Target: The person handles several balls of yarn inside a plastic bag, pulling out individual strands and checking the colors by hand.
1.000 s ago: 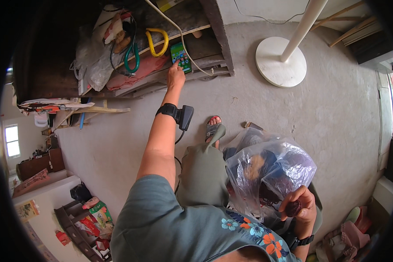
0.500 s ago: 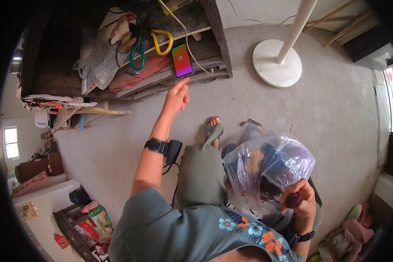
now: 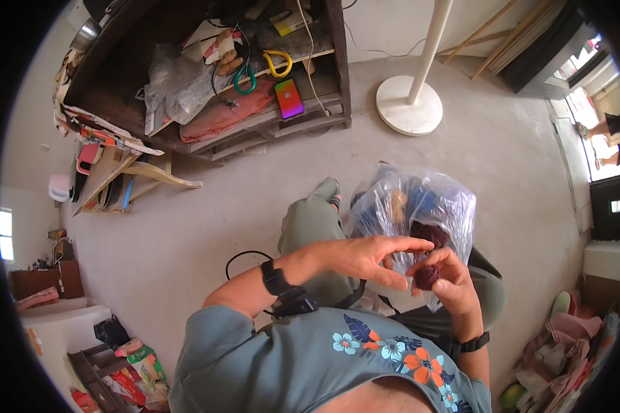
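The right hand (image 3: 455, 281) pinches a maroon ball (image 3: 427, 277), seemingly light, soft, best cupped round its sides; the left hand (image 3: 366, 260) gapes wide, just left.

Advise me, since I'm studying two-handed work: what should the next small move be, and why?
Probably move the left hand slightly toward the small dark red ball and steady it lightly. The right hand holds the ball, while the left hand looks open close beside it, so only a short shift seems needed.
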Motion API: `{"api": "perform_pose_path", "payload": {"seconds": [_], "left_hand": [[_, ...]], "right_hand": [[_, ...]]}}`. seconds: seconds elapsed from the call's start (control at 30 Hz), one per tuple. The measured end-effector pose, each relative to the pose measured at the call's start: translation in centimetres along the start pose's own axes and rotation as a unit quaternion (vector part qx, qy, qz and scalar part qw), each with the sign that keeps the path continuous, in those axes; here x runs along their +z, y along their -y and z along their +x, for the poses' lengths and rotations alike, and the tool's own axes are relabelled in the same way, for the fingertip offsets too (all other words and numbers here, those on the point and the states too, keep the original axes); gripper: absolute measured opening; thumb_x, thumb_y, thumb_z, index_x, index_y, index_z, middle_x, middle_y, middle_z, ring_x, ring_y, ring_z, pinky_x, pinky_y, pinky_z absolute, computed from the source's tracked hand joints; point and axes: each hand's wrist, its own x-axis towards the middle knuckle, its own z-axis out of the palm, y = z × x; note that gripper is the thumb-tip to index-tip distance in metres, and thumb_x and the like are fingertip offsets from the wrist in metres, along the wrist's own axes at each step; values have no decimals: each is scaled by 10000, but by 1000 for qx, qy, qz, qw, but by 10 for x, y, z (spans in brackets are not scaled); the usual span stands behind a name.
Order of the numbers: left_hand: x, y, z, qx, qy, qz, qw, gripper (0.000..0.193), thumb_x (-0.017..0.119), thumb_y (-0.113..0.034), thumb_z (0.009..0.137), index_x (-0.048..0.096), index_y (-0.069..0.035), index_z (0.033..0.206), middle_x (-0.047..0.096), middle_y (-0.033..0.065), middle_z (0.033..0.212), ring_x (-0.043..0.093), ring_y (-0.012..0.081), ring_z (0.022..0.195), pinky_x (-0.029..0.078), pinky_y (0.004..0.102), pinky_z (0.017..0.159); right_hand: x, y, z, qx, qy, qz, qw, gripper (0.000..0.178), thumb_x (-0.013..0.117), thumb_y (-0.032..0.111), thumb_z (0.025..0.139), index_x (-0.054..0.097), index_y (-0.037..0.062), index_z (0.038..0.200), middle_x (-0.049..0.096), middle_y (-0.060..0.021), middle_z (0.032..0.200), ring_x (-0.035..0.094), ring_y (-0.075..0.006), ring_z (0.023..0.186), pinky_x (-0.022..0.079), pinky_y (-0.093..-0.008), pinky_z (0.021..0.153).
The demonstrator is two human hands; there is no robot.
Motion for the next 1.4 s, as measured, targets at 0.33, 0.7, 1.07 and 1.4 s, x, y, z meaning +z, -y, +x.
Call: {"api": "perform_pose_path", "payload": {"seconds": [0.33,0.7,1.07,1.4], "left_hand": [[77,88,-14,-114,-72,-66,989,230,615,-235,964,672,-33,1060,641,7,869,577,89,804,465,248,711],[96,41,-18,47,-118,138,982,159,663,-175,918,683,-19,945,614,28,869,563,107,825,450,275,733],[105,67,6,-24,-185,61,981,164,607,-147,957,682,-14,1014,652,-23,864,551,46,773,459,219,692],[109,53,9,-84,-166,52,981,179,624,-153,944,682,8,997,633,-4,846,548,62,766,449,225,687]], "right_hand": [[26,-40,-47,-42,-202,73,976,275,619,125,936,493,18,1156,644,-205,1096,666,-222,850,558,-288,733],[26,-47,-85,34,-179,-227,957,241,660,219,923,621,17,1049,621,-20,804,525,-71,633,449,-235,565],[13,-46,-99,-108,-194,90,971,287,549,216,988,524,10,1186,601,-111,1107,611,-170,912,538,-367,837],[6,-44,-90,-129,-170,199,956,239,608,141,938,523,16,1123,575,-235,1268,654,-252,991,558,-369,886]]}}
